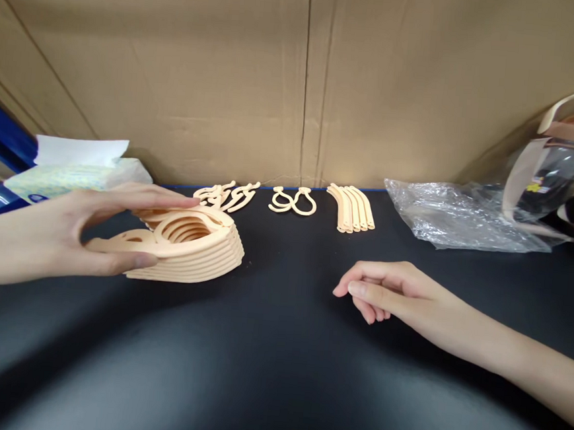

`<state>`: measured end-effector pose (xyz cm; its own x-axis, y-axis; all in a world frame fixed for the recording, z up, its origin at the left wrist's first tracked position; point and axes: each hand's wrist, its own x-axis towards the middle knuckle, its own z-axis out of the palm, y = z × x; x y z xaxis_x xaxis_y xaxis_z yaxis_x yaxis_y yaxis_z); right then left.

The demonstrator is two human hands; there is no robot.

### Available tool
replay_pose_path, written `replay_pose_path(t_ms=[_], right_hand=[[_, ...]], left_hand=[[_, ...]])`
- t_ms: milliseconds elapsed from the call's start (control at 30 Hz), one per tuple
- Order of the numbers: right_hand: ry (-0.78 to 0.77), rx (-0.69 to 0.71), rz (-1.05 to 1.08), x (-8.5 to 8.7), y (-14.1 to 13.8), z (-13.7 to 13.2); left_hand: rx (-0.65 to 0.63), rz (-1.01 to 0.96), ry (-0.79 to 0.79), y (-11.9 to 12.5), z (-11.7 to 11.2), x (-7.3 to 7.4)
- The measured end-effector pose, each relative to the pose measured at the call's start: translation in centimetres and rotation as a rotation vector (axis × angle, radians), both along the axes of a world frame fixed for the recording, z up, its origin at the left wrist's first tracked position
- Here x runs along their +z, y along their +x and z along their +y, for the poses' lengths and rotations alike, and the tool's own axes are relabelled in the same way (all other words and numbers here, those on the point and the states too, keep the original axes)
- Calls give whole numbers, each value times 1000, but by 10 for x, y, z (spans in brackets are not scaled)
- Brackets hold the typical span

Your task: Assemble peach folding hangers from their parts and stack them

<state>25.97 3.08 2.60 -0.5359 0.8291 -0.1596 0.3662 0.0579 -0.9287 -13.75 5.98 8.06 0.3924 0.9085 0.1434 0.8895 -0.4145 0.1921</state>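
My left hand grips the top of a stack of peach plastic frames on the black table, thumb at the near edge, fingers stretched over the far side. My right hand rests on the table to the right of the stack, fingers loosely curled, holding nothing. At the back lie small peach hook pieces, looped pieces and a row of curved strips.
A cardboard wall closes the back. A tissue pack sits at the far left. Crumpled clear plastic bags and glossy visor-like parts lie at the far right.
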Motion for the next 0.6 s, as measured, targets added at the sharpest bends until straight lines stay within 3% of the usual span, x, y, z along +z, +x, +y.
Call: replay_pose_path(t_ms=[333,600], right_hand=[[-1,0,-13,1,-2,0],[3,6,-15,2,-2,0]], left_hand=[[-17,3,-4,-4,6,-2],[46,-27,-42,-2,5,-1]])
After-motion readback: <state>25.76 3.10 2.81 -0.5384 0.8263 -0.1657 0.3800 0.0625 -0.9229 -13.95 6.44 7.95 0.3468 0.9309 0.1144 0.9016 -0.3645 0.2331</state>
